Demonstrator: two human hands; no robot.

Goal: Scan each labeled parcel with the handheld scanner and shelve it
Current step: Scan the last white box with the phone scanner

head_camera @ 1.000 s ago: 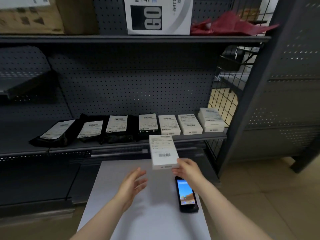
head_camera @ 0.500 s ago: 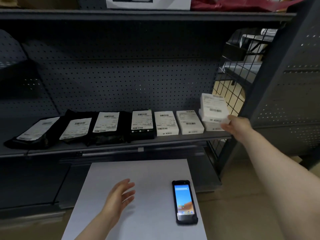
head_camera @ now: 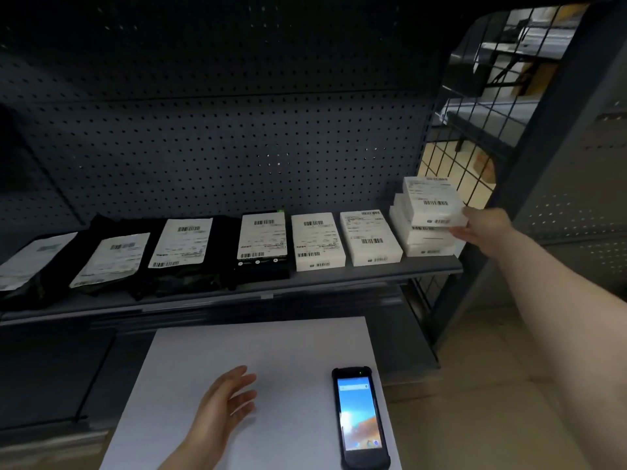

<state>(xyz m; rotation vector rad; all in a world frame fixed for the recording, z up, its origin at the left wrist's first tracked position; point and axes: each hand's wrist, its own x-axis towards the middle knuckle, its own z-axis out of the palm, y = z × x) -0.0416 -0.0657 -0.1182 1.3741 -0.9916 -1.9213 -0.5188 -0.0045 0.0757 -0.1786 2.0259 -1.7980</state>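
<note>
A white labeled box (head_camera: 431,200) lies on top of a stack of white boxes (head_camera: 424,239) at the right end of the shelf (head_camera: 203,296). My right hand (head_camera: 481,228) grips the near right corner of that top box. The handheld scanner (head_camera: 359,417), black with a lit screen, lies on the white table (head_camera: 271,351) below. Over the table's left part hovers my left hand (head_camera: 227,401), fingers apart and holding nothing.
Along the shelf sit two more white labeled boxes (head_camera: 317,240), a black labeled box (head_camera: 263,239) and several black labeled bags (head_camera: 179,245). A wire grid panel (head_camera: 475,130) and a dark upright post (head_camera: 529,157) bound the shelf's right end.
My right hand carried the white box from above the table up to the right end of the shelf and set it on the stack. The view tilted down and closer.
</note>
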